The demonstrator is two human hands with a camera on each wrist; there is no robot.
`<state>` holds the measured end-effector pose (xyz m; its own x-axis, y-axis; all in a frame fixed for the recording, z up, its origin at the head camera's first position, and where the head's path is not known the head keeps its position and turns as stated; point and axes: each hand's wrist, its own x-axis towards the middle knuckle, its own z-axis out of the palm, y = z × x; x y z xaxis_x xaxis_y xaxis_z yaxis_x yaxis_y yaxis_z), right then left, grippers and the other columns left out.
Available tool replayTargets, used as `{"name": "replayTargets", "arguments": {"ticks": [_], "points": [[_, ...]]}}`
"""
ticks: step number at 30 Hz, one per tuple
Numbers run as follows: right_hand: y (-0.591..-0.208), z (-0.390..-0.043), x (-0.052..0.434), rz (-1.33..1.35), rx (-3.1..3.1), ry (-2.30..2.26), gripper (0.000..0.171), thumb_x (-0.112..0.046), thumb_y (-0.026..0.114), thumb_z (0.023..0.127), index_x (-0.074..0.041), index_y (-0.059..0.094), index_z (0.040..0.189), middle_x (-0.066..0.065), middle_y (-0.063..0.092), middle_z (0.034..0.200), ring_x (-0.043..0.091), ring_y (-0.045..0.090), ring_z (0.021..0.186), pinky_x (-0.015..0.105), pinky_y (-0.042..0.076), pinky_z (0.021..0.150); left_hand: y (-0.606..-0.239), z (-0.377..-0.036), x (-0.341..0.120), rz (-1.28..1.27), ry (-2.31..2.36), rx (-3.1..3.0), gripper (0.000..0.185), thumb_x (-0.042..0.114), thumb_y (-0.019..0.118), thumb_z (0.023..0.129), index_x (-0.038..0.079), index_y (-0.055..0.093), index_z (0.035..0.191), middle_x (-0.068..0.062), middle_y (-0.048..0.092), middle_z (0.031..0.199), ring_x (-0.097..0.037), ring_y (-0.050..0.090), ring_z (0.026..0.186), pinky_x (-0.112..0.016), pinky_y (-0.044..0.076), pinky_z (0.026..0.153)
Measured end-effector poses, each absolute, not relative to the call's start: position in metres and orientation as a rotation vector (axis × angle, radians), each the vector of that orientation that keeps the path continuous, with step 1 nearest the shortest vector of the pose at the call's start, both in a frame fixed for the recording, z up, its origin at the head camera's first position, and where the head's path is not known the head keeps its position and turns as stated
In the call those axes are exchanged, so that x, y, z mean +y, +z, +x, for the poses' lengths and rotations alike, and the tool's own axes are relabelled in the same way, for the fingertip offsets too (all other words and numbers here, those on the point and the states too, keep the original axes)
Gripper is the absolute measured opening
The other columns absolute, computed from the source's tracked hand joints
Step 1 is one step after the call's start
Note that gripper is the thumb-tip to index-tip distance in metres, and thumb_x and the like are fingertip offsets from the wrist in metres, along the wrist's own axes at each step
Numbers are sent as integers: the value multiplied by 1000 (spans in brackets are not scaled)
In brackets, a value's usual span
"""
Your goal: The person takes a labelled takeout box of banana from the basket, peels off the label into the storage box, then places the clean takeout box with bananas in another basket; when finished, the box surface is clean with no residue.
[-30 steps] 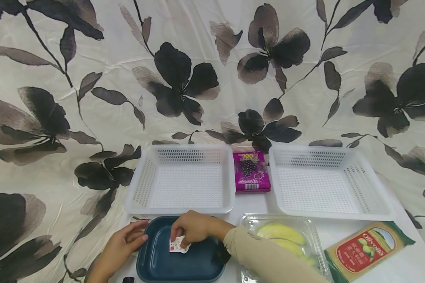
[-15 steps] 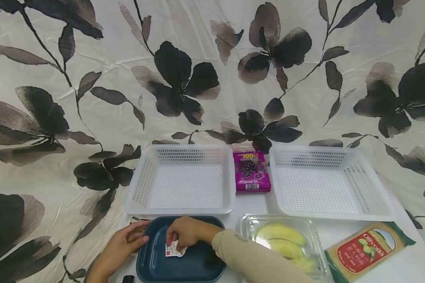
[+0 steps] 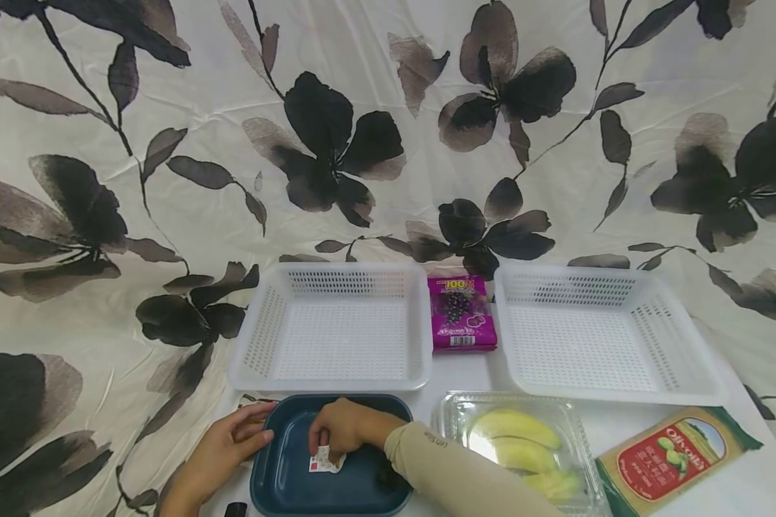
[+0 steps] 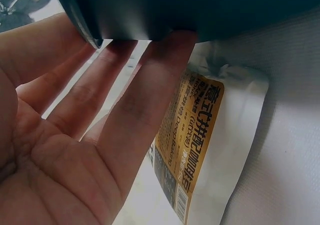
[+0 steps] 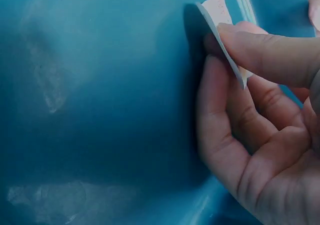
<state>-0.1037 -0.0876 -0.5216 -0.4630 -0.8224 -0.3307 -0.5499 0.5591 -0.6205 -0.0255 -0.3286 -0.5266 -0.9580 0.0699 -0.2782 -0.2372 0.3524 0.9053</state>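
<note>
A dark blue rectangular tray (image 3: pixel 265 495) lies at the front of the table. My left hand (image 3: pixel 223 449) holds its left rim, thumb over the edge and fingers against the outer wall. Inside the tray, my right hand (image 3: pixel 344 429) pinches a small white printed piece of paper (image 3: pixel 323 461) between thumb and fingers. The right wrist view shows that paper (image 5: pixel 220 15) as thin and bent, just over the blue surface. Under my left fingers, in the left wrist view, lies a silvery coffee bean bag (image 4: pixel 245 130) with a brown label.
Two white perforated baskets (image 3: pixel 239 359) (image 3: pixel 718 388) stand behind, with a purple grape-printed bag (image 3: pixel 462 316) between them. Right of the tray are a clear box of bananas (image 3: pixel 517 431) and a tan Olivoilà packet (image 3: pixel 675 456). A small black object (image 3: pixel 236 509) sits at the front left.
My right hand, pinching the paper, has shifted slightly left and towards the tray's front, and its sleeve has moved with it. My left hand stays at the tray's rim.
</note>
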Motion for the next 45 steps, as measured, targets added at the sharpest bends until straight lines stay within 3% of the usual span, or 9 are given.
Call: {"name": "replayTargets", "arguments": {"ticks": [15, 25, 32, 37, 45], "points": [[-518, -99, -91, -1088, 2242, -508, 29, -3, 88, 74, -25, 80, 91, -13, 66, 79, -3, 54, 71, 11, 46, 58, -524, -25, -326, -178, 1620, 2370, 57, 15, 76, 92, 6, 54, 144, -24, 66, 133, -16, 73, 108, -29, 63, 82], [-518, -100, -89, -1139, 2230, -485, 26, -8, 87, 77, -25, 81, 95, -13, 57, 67, -2, 50, 62, 12, 41, 54, -522, -25, -324, -171, 1611, 2393, 57, 14, 76, 92, 4, 55, 143, -24, 67, 131, -12, 73, 104, -26, 62, 82], [-514, -102, -85, -1145, 2217, -513, 25, -11, 87, 79, -22, 80, 100, -16, 59, 70, -4, 52, 64, 11, 43, 56, -522, -25, -324, -179, 1597, 2414, 56, 14, 77, 91, 6, 56, 142, -23, 66, 131, -12, 73, 105, -24, 61, 82], [-510, -103, -79, -1055, 2160, -611, 30, -4, 85, 79, -16, 78, 105, -14, 62, 72, -4, 58, 60, 11, 49, 56, -521, -26, -323, -147, 1597, 2428, 56, 15, 76, 92, 4, 56, 143, -24, 66, 132, -15, 73, 106, -22, 60, 82], [-506, -102, -72, -800, 1972, -837, 39, 11, 78, 80, -9, 72, 113, -2, 68, 84, 11, 69, 56, 20, 58, 52, -521, -26, -324, -168, 1583, 2425, 56, 15, 77, 92, 6, 56, 143, -22, 67, 131, -17, 73, 107, -20, 59, 83]]}}
